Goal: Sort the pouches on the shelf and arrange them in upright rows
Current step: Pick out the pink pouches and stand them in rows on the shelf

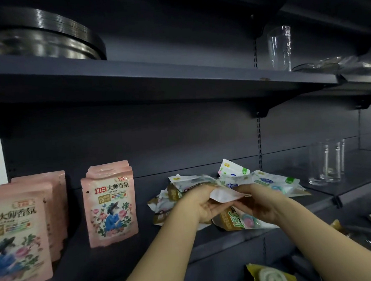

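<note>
both forearms are reaching up from the lower edge of view toward the front edge of the shelf (229, 239). the left hand (202, 206) is curling its fingers round the left end of a white pouch (223, 195), and the right hand (257, 203) is pinching the right end, so the pouch is hanging just above a loose pile of pouches (204, 184) lying flat near the shelf's front right part. the wrists are bending inward, palms facing each other.

the pile is overlapping the front edge, so lifting one pouch is likely risking a drag on its neighbours and a slide off the shelf. two rows of pink pouches (110, 205) are standing upright toward the left end; a careless sweep of the left forearm could be tipping the nearer row. drinking glasses (327, 162) are standing on the next shelf to the right, well apart.
</note>
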